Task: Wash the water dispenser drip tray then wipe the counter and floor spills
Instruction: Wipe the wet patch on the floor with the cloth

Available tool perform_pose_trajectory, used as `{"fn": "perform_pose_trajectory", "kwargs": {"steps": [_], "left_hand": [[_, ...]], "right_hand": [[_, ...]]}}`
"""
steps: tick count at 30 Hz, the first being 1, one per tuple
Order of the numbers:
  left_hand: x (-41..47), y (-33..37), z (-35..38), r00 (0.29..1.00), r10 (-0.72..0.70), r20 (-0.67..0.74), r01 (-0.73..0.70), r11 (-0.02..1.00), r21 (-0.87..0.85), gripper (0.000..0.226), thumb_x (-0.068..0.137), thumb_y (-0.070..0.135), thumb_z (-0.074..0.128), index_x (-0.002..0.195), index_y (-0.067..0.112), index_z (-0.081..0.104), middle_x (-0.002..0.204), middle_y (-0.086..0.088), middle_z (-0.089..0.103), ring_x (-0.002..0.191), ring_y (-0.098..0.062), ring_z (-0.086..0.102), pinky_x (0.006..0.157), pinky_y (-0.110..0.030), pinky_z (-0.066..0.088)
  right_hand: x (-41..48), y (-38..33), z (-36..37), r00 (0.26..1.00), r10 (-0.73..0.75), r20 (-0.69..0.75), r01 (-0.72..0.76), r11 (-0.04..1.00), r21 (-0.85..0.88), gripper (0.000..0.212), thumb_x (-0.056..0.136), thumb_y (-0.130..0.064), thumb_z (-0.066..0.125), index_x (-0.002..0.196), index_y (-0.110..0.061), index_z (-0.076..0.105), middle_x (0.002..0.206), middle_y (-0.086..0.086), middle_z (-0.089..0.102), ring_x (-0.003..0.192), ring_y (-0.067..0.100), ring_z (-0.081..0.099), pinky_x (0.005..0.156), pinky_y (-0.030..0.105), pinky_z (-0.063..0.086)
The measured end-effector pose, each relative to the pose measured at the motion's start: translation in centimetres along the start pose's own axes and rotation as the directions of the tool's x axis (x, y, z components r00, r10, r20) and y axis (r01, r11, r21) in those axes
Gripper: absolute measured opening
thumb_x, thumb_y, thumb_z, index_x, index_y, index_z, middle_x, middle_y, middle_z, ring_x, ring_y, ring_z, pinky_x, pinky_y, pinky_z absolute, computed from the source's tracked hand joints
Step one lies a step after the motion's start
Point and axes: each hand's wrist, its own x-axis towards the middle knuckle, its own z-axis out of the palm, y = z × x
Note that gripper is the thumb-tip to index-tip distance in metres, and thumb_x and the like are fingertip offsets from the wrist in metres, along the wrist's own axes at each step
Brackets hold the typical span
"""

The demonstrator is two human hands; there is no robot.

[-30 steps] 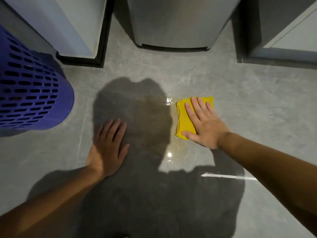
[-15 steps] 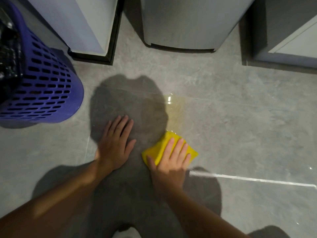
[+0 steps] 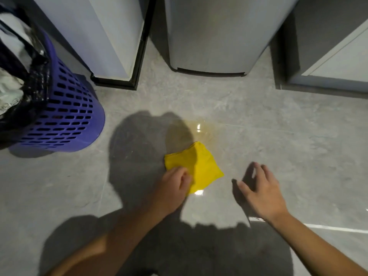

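Nearby, purple basket [image 3: 65,114] flanks yellow cloth [image 3: 196,166].

Left hand [image 3: 175,188] curled, knuckles up; right hand [image 3: 260,190] spread, fingers [image 3: 253,169] apart, palm down.

Cloth [image 3: 196,166] on floor [image 3: 278,146], seemingly touching puddle [image 3: 199,128]; basket [image 3: 65,116] far left.

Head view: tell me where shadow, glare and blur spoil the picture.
Head view: the person's own shadow darkens the floor at centre and bottom; small bright glints sit on the wet patch and by the yellow cloth; both hands, left hand and right hand, are motion-blurred; wide-angle distortion makes the cabinets splay outwards.
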Motion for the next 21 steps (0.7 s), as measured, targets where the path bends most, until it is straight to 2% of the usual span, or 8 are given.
{"fn": "perform_pose_trajectory", "kwargs": {"steps": [2,4,7,10,13,15,17,21], "left_hand": [[1.8,-0.4,-1.3,0.990,-0.117,-0.078,0.123,0.989,0.078,0.044,0.100,0.050,0.049,0.082,0.012,0.063,0.083,-0.020,0.070,0.082,-0.044,0.066,0.070,-0.048,0.052],[3.8,-0.9,-3.4,0.971,-0.206,-0.120,0.236,0.903,0.359,0.059,0.099,0.064,0.043,0.086,0.012,0.068,0.090,-0.023,0.073,0.087,-0.047,0.069,0.073,-0.046,0.052],[6.5,-1.6,-6.3,0.981,-0.140,-0.136,0.195,0.761,0.619,0.063,0.094,0.069,0.051,0.095,0.010,0.073,0.099,-0.022,0.075,0.094,-0.043,0.071,0.080,-0.046,0.053],[9.0,-1.7,-7.3,0.987,-0.112,-0.114,0.160,0.712,0.684,0.063,0.092,0.055,0.067,0.117,-0.003,0.060,0.117,-0.030,0.063,0.109,-0.047,0.061,0.090,-0.053,0.047],[10.8,-0.5,-5.8,0.988,-0.106,-0.113,0.155,0.685,0.712,0.069,0.088,0.046,0.074,0.124,-0.009,0.055,0.121,-0.034,0.056,0.111,-0.050,0.057,0.088,-0.057,0.048],[11.9,0.2,-4.1,0.995,-0.068,-0.067,0.096,0.690,0.717,0.080,0.092,0.045,0.070,0.143,-0.012,0.044,0.135,-0.040,0.048,0.126,-0.053,0.049,0.100,-0.059,0.043],[13.7,0.7,-3.0,0.999,-0.018,0.028,-0.007,0.712,0.702,0.087,0.099,0.049,0.059,0.160,-0.003,0.024,0.159,-0.037,0.028,0.150,-0.052,0.026,0.121,-0.056,0.024],[16.7,1.7,-1.7,0.951,0.150,0.271,-0.305,0.608,0.734,0.090,0.100,0.062,0.045,0.166,0.011,0.011,0.172,-0.024,0.006,0.160,-0.044,0.005,0.127,-0.053,0.010]], "right_hand": [[-0.2,2.7,-0.7,0.987,0.073,0.142,-0.046,0.981,-0.189,0.123,0.080,-0.078,0.063,0.165,-0.017,-0.001,0.173,0.015,-0.004,0.160,0.032,-0.003,0.127,0.051,0.017],[-0.4,4.0,-0.1,0.979,0.058,0.197,0.004,0.954,-0.301,0.138,0.071,-0.089,0.059,0.161,-0.023,-0.021,0.170,0.011,-0.025,0.158,0.031,-0.019,0.126,0.056,0.016],[-0.2,4.2,0.9,0.982,0.054,0.180,0.006,0.948,-0.318,0.142,0.068,-0.089,0.062,0.159,-0.025,-0.026,0.169,0.012,-0.028,0.157,0.033,-0.023,0.124,0.060,0.016],[-0.1,4.2,0.8,0.983,0.059,0.175,0.002,0.945,-0.328,0.142,0.069,-0.087,0.062,0.159,-0.025,-0.028,0.169,0.013,-0.029,0.156,0.034,-0.024,0.124,0.060,0.016],[-0.2,4.4,1.0,0.986,0.043,0.160,0.011,0.947,-0.320,0.141,0.070,-0.087,0.062,0.156,-0.027,-0.032,0.168,0.012,-0.031,0.156,0.034,-0.025,0.124,0.060,0.015],[-0.3,4.4,1.0,0.988,0.037,0.148,0.012,0.950,-0.313,0.141,0.069,-0.088,0.062,0.155,-0.029,-0.034,0.168,0.011,-0.033,0.155,0.033,-0.026,0.124,0.060,0.013],[-0.3,4.5,1.0,0.990,0.037,0.135,0.005,0.955,-0.298,0.141,0.069,-0.088,0.062,0.155,-0.030,-0.034,0.167,0.010,-0.033,0.156,0.032,-0.026,0.125,0.059,0.012],[-0.5,4.5,0.6,0.988,0.046,0.149,-0.003,0.962,-0.273,0.139,0.070,-0.085,0.064,0.156,-0.031,-0.031,0.168,0.006,-0.033,0.156,0.028,-0.026,0.126,0.057,0.010]]}}
